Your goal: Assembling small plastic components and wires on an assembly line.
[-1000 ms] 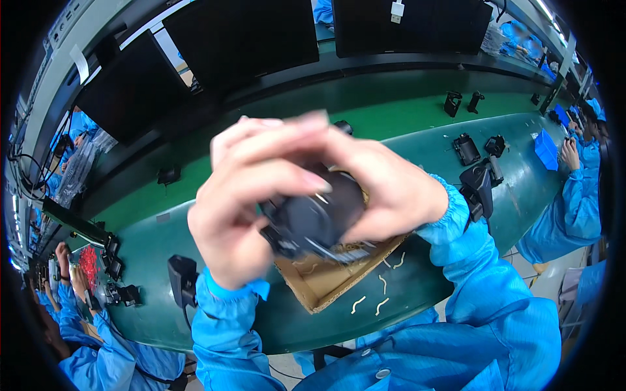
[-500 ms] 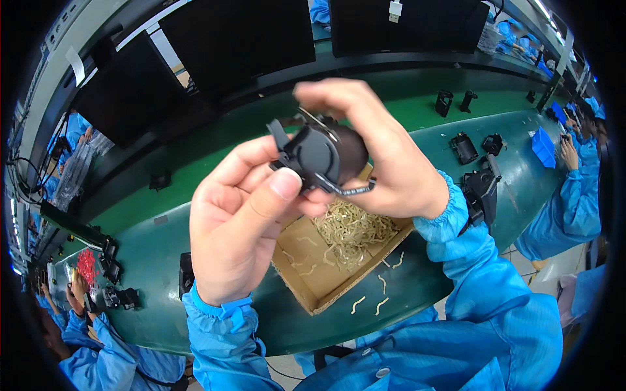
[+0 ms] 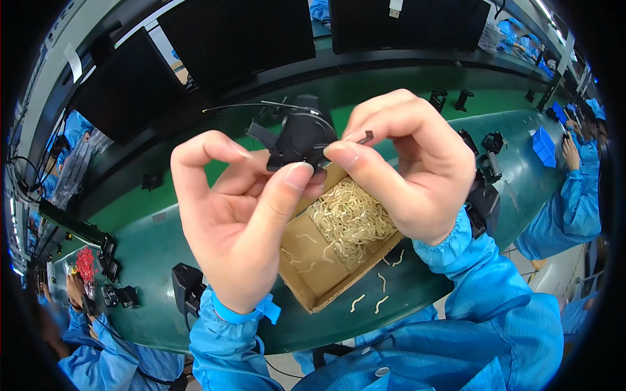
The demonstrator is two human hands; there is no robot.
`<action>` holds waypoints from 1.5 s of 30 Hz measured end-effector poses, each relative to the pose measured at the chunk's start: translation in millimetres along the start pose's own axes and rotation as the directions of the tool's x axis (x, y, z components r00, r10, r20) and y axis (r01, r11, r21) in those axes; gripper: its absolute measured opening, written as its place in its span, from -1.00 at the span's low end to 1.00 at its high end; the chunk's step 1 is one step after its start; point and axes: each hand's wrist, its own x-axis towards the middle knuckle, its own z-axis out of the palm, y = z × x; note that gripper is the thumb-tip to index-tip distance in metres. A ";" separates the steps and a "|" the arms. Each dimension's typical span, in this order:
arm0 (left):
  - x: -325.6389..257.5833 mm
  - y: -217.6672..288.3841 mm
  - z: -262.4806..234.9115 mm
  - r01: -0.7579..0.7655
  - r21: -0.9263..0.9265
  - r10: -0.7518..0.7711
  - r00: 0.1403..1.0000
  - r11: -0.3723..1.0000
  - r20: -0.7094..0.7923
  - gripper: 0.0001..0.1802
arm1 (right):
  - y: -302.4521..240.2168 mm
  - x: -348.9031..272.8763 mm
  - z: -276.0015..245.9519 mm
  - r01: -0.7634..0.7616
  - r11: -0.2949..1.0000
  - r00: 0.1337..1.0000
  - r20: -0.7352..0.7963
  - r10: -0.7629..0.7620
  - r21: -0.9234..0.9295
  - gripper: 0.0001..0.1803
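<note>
Up in front of me, a black plastic device part [image 3: 301, 133] with a rounded housing is held above the bench. My left hand [image 3: 228, 215] grips its lower edge between thumb and fingers. A thin wire [image 3: 238, 105] sticks out from its top toward the left. My right hand [image 3: 417, 173] is closed in a pinch on a narrow dark flat strip [image 3: 368, 137] at the part's right side; the strip's bent end shows past the fingertips. Below the hands sits an open cardboard box [image 3: 310, 244] with a heap of short, wavy, pale strips [image 3: 355, 215].
Several loose pale strips [image 3: 382, 304] lie on the green bench [image 3: 156, 287] by the box. Black parts [image 3: 188, 287] stand left and right. At the right is a blue tray [image 3: 543, 147], near a co-worker's sleeve [image 3: 561, 218]. Dark screens [image 3: 238, 36] line the back.
My right hand has drawn down and right from over the part and now pinches the strip. The part has turned, so its wire points left. My left hand still grips it.
</note>
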 end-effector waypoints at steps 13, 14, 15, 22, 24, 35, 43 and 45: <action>-5.4 11.9 -17.1 0.004 0.048 -0.023 0.910 0.999 0.414 -0.54 | 1.9 14.8 -13.2 0.526 0.838 0.842 0.226 -0.490 -0.145 -0.81; -5.5 12.1 -16.3 0.004 0.047 -0.023 0.909 0.999 0.415 -0.54 | 2.0 14.8 -12.8 0.531 0.838 0.840 0.207 -0.502 -0.124 -0.81; -5.6 11.9 -15.2 0.061 0.009 -0.060 0.927 0.998 0.369 -0.66 | 2.4 14.7 -13.5 0.530 0.839 0.841 0.207 -0.500 -0.126 -0.81; -5.8 3.3 -11.1 -0.098 0.073 0.072 0.952 0.992 0.299 -0.78 | -0.6 13.5 -10.5 0.531 0.838 0.839 0.214 -0.500 -0.125 -0.76; -3.7 4.1 -11.6 -0.177 0.127 0.128 0.938 0.976 0.323 -0.77 | -1.4 12.8 -10.1 0.526 0.839 0.845 0.199 -0.496 -0.139 -0.75; -0.9 6.3 -14.7 -0.241 0.297 0.098 0.899 0.924 0.426 -0.84 | -7.4 10.6 -17.7 0.161 0.987 0.953 0.255 -0.162 0.028 -0.88; 8.3 2.6 -22.6 -0.074 0.080 0.034 0.908 0.994 0.418 -0.90 | -0.7 18.1 -23.8 -0.158 0.957 0.986 -0.003 0.164 0.242 -0.87; 13.5 -1.8 -24.1 -0.075 0.053 0.046 0.904 0.996 0.426 -0.88 | 1.7 20.1 -35.7 -0.223 0.965 0.972 0.108 0.209 0.138 -0.87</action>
